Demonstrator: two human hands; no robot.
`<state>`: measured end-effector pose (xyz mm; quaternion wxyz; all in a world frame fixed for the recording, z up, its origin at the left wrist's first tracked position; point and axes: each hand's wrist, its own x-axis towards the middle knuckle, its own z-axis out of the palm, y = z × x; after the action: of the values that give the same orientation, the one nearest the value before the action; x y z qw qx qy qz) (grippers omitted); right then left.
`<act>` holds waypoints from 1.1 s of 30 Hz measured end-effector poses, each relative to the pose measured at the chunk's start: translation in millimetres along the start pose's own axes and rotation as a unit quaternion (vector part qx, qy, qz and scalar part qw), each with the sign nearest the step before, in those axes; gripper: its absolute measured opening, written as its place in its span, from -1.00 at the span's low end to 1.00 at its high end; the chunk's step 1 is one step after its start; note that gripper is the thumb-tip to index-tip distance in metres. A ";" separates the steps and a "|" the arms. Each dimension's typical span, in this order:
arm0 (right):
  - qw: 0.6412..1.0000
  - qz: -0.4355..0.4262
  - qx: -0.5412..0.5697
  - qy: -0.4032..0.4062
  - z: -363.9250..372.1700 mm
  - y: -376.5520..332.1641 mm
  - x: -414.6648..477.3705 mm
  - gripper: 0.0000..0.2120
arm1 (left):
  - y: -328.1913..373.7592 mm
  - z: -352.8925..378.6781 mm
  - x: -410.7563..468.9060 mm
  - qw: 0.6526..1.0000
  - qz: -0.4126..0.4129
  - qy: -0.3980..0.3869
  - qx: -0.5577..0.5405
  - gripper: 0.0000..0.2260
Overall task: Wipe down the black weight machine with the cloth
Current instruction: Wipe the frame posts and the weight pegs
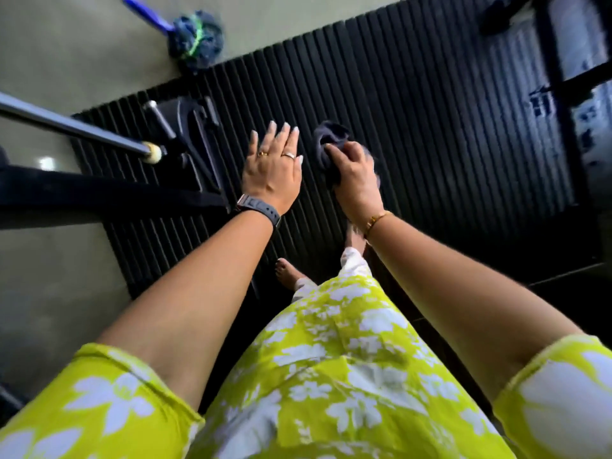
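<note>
Clamping hard on the cloth (328, 140) with the fingers (334, 149) of the right hand (356, 180), knuckles up, thumb tucked under. Bunching that dark cloth into a wad, with a good lump poking out past the fingertips on the far side and a scrap trailing off the right of the palm. Holding it mid-scene, above the ribbed black mat (430, 127), apart from the metalwork on either side. Thin gold bracelet (376, 220) on that wrist.

Just to the left, spreading the fingers (281, 134) of the left hand (273, 167) straight and relaxed, palm down, gripping nothing. Two rings (288, 155) there, and a dark watch (255, 210) strapped at the wrist.

Further left, onto the weight machine (99, 193): thick black beam coming in from the left edge, a black bracket at its end standing on the mat. Above it, a silver bar (66, 122) slanting in, tipped with a pale cap (154, 154). More black uprights far right, too blurred to read.

Far left, a mop (195, 38) with a blue handle, lying on the grey floor (49, 44) with its head at the mat's edge.

Nearest of all, bare feet (288, 271) on the mat, under yellow-green flowered clothing (331, 376).
</note>
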<state>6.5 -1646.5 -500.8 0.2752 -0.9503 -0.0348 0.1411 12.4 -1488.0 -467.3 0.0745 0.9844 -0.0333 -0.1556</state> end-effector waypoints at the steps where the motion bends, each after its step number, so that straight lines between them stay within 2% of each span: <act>1: 1.000 0.010 0.000 0.014 -14.7 2.2 0.9 -0.46 | 14.0 -7.8 8.5 1.000 0.013 0.006 -0.001 -0.54; 9: 0.981 0.124 0.022 0.147 -158.5 49.9 16.5 -0.49 | 142.8 -79.6 73.1 0.994 0.100 0.052 -0.008 -0.54; 19: 0.956 0.141 0.003 0.259 -332.3 128.4 21.1 -0.51 | 326.0 -162.1 144.7 0.974 0.181 0.122 -0.056 -0.56; 22: 0.942 0.156 0.003 0.299 -370.3 146.7 27.5 -0.52 | 364.8 -182.9 164.7 0.967 0.206 0.140 -0.051 -0.55; 33: 0.879 0.257 0.037 0.401 -474.0 203.1 102.2 -0.49 | 477.8 -246.6 282.6 0.935 0.332 0.124 -0.015 -0.55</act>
<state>238.2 -2046.9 -251.1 0.2551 -0.8903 0.3288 -0.1848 337.1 -1950.8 -245.5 0.1406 0.9275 -0.3463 0.0009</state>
